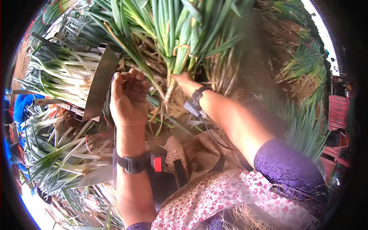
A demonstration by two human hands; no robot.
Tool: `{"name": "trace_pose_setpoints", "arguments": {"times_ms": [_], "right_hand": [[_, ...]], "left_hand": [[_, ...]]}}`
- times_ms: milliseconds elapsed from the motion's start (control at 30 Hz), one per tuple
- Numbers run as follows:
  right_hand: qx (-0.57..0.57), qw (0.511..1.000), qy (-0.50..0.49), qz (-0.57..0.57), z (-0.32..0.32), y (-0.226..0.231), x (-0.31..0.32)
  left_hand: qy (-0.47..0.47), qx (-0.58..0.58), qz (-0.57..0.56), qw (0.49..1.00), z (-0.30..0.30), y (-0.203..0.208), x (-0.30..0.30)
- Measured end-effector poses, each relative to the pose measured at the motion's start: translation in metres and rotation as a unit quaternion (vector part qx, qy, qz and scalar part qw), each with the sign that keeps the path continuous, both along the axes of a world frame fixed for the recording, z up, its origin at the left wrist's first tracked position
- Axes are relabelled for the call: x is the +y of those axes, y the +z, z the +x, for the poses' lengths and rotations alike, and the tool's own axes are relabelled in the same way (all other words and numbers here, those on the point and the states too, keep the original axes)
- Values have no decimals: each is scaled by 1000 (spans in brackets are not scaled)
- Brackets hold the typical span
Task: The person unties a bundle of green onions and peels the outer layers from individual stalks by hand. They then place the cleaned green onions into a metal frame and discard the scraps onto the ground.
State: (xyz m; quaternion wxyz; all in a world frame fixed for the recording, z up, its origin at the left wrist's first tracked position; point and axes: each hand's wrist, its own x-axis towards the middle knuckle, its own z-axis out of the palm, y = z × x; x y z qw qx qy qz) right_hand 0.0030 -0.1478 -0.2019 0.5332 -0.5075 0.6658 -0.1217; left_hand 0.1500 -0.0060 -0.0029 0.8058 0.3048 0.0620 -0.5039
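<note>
My right hand [184,82] reaches forward and closes on the lower stalks of a bunch of green onions [180,63]; part of its fingers is hidden by the stalks. A tan tie goes round the bunch above that hand, and pale roots hang below it. To the left, my left hand [130,97] is raised with its palm turned up and fingers loosely curled, holding nothing. It is close to the upright metal plate [100,84] of a rack, on which white-stemmed green onions [69,74] lie in a row.
More loose green onions [57,149] are heaped at the lower left. Unpeeled, earthy stalks [226,71] stand behind my right hand, with another pile [303,69] on the right. Red crates [338,113] stand at the far right edge, and blue material [23,109] shows at the left.
</note>
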Motion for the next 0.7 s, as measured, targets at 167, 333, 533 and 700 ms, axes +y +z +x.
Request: {"name": "trace_pose_setpoints", "arguments": {"times_ms": [167,333,533,700], "right_hand": [[-33,993,-28,109,-14,-49,-43],[-31,999,-15,-2,-42,22,-25],[-208,942,192,-180,-105,153,25],[-247,865,323,-294,-132,151,81]], "left_hand": [[-11,10,6,1000,6,4,-8],[-15,-5,-7,1000,8,-4,-8],[-146,-174,24,973,-35,-24,-20],[-232,-213,42,948,-111,-40,-34]]}}
